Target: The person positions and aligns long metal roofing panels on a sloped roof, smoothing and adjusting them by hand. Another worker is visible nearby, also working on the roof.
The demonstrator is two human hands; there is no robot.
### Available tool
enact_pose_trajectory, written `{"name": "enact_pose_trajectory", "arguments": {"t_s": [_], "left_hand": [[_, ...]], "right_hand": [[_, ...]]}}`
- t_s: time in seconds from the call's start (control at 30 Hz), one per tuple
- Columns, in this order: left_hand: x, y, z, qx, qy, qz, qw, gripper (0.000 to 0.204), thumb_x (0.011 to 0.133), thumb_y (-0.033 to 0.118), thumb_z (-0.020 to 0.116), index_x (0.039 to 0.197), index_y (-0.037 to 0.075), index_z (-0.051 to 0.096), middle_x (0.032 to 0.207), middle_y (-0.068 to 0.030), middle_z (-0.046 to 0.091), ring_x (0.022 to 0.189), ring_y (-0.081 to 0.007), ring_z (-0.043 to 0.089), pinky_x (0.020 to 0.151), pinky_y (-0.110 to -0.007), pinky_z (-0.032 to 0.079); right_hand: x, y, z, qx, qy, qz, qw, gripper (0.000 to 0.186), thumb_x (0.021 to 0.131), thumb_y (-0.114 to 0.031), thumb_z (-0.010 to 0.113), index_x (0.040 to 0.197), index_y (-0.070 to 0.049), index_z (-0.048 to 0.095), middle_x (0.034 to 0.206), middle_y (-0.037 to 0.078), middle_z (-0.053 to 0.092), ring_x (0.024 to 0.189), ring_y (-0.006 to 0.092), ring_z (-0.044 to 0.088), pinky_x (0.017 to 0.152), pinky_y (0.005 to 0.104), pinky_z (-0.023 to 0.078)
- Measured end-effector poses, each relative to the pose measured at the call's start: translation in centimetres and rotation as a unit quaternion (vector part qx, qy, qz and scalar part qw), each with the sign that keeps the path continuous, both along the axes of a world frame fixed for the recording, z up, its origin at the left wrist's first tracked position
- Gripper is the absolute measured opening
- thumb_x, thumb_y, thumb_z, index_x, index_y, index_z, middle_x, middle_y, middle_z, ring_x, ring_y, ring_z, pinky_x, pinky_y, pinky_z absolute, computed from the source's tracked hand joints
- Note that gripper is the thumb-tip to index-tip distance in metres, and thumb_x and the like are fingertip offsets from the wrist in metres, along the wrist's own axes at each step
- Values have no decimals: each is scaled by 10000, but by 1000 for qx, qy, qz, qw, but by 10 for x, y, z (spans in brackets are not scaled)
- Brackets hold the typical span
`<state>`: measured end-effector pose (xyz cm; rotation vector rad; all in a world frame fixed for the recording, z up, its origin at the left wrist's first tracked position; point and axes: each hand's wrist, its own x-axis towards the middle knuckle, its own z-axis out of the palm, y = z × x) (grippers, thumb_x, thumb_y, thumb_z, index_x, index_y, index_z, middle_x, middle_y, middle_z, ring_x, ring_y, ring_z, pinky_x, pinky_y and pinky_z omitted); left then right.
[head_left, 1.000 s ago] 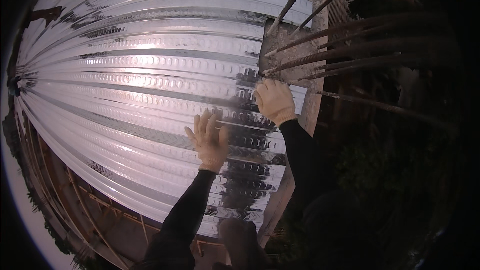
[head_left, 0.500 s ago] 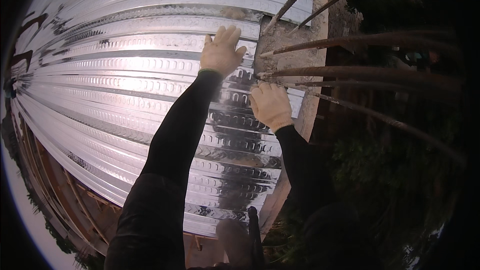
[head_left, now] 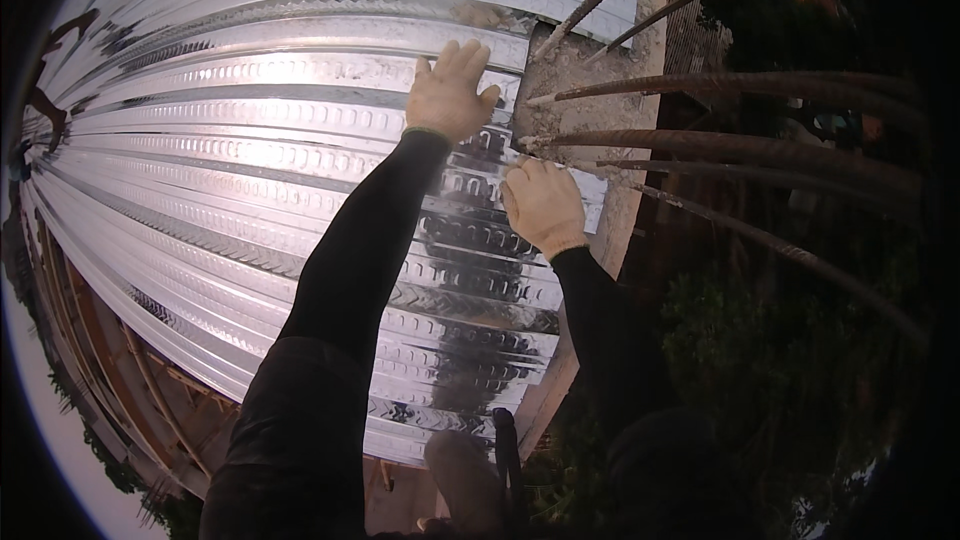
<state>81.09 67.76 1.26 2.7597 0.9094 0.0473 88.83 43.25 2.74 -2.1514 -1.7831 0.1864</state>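
A silver corrugated metal deck (head_left: 240,120) with dimpled ribs lies under my gloved hands, its ribs running sideways. My left hand (head_left: 450,90) rests on it with fingers spread, just left of a notch that exposes rough concrete (head_left: 580,115). Lower and to the right, my right hand (head_left: 543,205) has its fingers curled onto the sheet's edge beside the notch; the fingertips are mostly hidden. Rusty rebar (head_left: 720,140) juts out from the concrete to the right of both hands.
My boot (head_left: 460,475) shows at the bottom. Timber and pole framework (head_left: 140,370) lies below the deck's lower left edge. Dark foliage (head_left: 760,340) fills the drop beyond the concrete edge at right. Bent dark pieces (head_left: 55,115) stand at the far left.
My left hand has moved forward and slightly right, from the lower middle of the deck to beside the notch. My right hand stays on the sheet's edge, with only a slight shift.
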Motion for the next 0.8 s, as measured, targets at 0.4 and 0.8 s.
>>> {"name": "enact_pose_trajectory", "arguments": {"t_s": [0.4,0.8], "left_hand": [[0,1,3,-8,5,2,1000,727,1166,523,627,1777,140,535,1872,-81,510,1774,-300,394,1426,-609,319],[1,-1,6,-6,4,17,1000,742,1162,539,618,1785,143,537,1885,-74,502,1784,-295,386,1445,-595,308]], "right_hand": [[-2,1,-1,8,-12,0,1000,180,1075,-282,766,1147,-117,748,1189,105,769,1033,342,745,889,526,572],[-5,0,2,11,6,-7,1000,188,1076,-275,776,1175,-116,762,1175,103,763,1048,354,735,910,514,582]]}}
